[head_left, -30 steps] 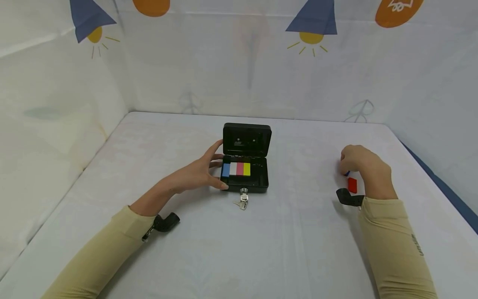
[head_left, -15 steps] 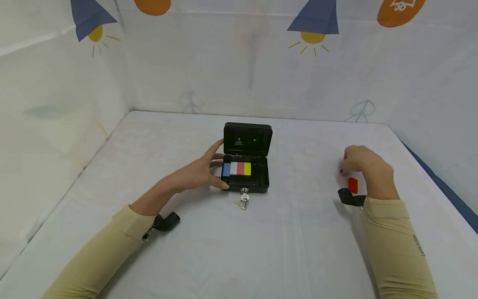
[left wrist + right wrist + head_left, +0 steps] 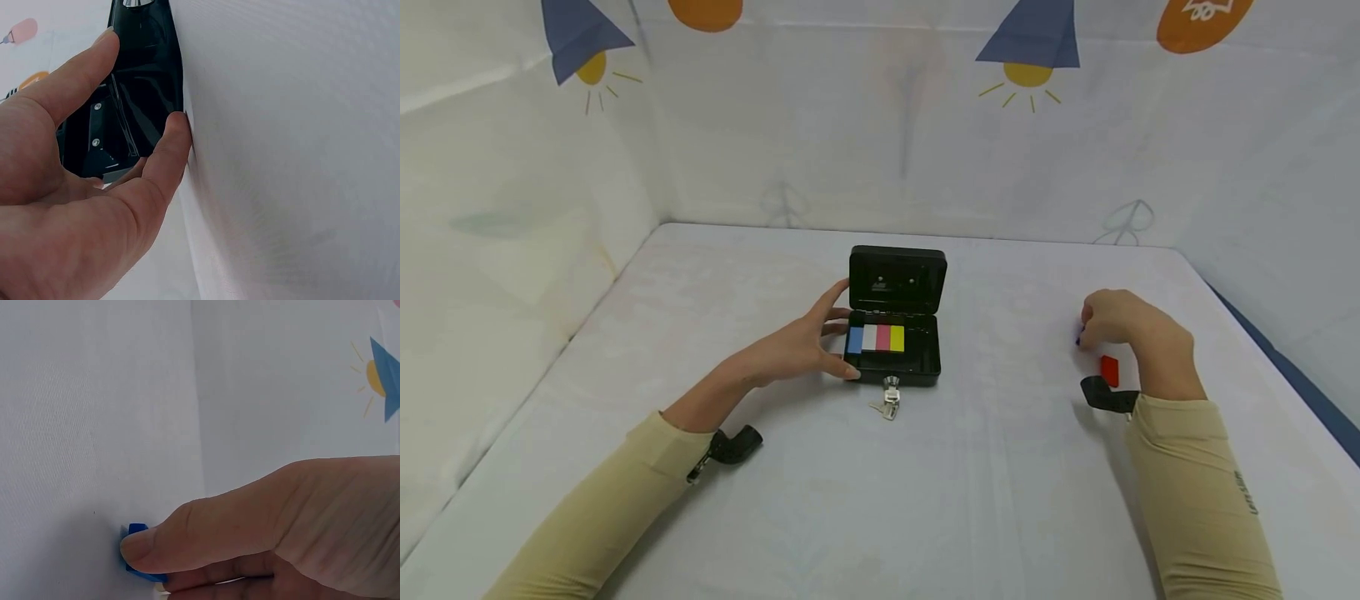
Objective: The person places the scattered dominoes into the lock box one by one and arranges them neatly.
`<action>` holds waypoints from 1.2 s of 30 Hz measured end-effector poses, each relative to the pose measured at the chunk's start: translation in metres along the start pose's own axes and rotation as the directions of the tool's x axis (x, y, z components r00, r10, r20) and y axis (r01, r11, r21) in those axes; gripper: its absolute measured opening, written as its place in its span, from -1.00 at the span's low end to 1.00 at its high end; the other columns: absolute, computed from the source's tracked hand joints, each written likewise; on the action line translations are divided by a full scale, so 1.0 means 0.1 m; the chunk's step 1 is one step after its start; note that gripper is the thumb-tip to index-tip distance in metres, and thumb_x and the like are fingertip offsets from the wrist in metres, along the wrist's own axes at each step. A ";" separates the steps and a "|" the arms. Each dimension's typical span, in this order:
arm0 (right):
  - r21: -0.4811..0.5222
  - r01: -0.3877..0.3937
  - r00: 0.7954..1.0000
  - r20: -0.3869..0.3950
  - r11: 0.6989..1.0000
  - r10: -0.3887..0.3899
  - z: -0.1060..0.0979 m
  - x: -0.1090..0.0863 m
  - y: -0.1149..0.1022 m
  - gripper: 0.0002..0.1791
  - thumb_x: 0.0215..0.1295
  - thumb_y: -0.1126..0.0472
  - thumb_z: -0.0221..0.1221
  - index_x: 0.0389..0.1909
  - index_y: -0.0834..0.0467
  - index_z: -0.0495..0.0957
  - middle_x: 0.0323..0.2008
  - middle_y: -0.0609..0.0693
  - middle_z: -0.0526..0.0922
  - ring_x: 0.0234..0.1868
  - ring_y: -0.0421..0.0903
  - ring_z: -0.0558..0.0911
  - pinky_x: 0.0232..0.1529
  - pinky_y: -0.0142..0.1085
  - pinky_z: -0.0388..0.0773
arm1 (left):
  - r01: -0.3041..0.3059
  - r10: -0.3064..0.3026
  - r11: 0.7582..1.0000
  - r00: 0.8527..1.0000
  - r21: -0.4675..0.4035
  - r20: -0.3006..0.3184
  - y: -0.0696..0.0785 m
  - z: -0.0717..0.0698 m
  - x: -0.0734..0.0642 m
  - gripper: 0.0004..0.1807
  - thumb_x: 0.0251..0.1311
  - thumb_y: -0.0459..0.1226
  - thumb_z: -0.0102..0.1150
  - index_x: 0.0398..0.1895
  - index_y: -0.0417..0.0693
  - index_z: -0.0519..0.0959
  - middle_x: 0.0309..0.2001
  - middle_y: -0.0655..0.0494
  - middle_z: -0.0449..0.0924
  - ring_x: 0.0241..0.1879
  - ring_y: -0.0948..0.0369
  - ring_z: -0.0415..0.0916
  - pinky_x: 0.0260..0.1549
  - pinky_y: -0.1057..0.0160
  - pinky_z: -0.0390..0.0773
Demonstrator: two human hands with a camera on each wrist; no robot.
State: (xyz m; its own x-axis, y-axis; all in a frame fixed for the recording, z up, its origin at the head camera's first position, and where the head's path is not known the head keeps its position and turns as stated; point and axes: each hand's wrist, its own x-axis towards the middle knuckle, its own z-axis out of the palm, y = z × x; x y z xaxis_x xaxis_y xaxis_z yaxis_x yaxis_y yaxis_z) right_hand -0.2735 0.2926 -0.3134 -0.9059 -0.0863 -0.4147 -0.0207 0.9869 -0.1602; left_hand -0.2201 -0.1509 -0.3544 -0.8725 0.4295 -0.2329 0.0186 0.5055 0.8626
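My left hand (image 3: 790,346) holds a small black metal cash box (image 3: 917,360) by its left side. The thumb lies at the front left corner and the other fingers spread back toward the raised lid (image 3: 897,279). Blue, white, pink and yellow blocks stand in a row (image 3: 876,339) inside. A lock with keys (image 3: 891,400) hangs at the box's front. To the right, my right hand (image 3: 1123,321) pinches a small blue block (image 3: 147,576) between thumb and fingers, low over the table; the fingers hide most of it. A red block (image 3: 1109,371) lies beside that hand.
A white cloth covers the table (image 3: 925,492), with white sheets printed with lamps behind and at the sides. Black wrist cameras (image 3: 735,446) sit on both wrists. A blue strip (image 3: 1285,367) runs past the table's right edge.
The blue block in my right hand has shifted slightly left and away from the red block, and turned a little within the fingers. My left hand and the box stay in place.
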 end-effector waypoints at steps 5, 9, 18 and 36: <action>-0.005 0.023 1.000 -0.006 1.000 -0.023 0.00 0.00 0.01 -0.63 0.12 0.21 0.24 -0.10 0.35 0.51 -0.14 0.27 0.54 -0.14 0.18 0.45 -0.18 0.02 0.50 | 0.003 -0.003 1.000 1.000 -0.003 0.002 0.01 0.00 0.01 0.39 -0.04 -0.19 0.56 0.50 0.74 -0.39 0.57 0.13 0.01 0.56 0.05 0.05 0.44 -0.24 0.12; -0.002 0.012 1.000 -0.009 1.000 -0.012 0.00 0.00 0.01 -0.58 0.14 0.21 0.23 -0.03 0.39 0.48 -0.06 0.32 0.54 -0.08 0.22 0.45 -0.10 0.12 0.50 | 0.007 -0.007 1.000 1.000 -0.003 0.002 0.02 0.00 0.03 0.38 -0.04 -0.21 0.55 0.49 0.76 -0.38 0.56 0.14 0.01 0.55 0.05 0.06 0.43 -0.24 0.14; -0.008 0.075 0.996 -0.047 0.997 -0.075 0.00 0.00 -0.19 -0.54 0.13 0.21 0.23 0.01 0.39 0.50 -0.07 0.31 0.56 -0.06 0.21 0.48 -0.08 0.13 0.50 | 0.004 -0.004 1.000 1.000 -0.005 0.008 0.05 -0.01 0.03 0.38 -0.04 -0.20 0.55 0.49 0.76 -0.38 0.57 0.13 0.00 0.56 0.04 0.04 0.43 -0.27 0.12; -0.007 0.247 0.964 -0.096 0.969 -0.247 0.06 -0.01 -0.60 -0.54 0.05 0.32 0.19 0.05 0.35 0.53 -0.12 0.19 0.59 -0.12 0.07 0.49 -0.14 -0.10 0.51 | 0.008 -0.008 1.000 1.000 -0.024 -0.009 0.00 0.01 -0.01 0.39 -0.08 -0.21 0.57 0.48 0.78 -0.36 0.56 0.14 0.00 0.55 0.03 0.04 0.42 -0.26 0.13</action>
State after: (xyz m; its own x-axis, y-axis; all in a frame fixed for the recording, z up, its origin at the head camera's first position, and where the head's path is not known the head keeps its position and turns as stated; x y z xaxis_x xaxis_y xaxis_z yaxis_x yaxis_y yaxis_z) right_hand -0.2688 0.2330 -0.3091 -0.9092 -0.3137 -0.2739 -0.2471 0.9358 -0.2514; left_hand -0.2184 -0.1507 -0.3542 -0.8768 0.4190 -0.2360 0.0001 0.4910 0.8712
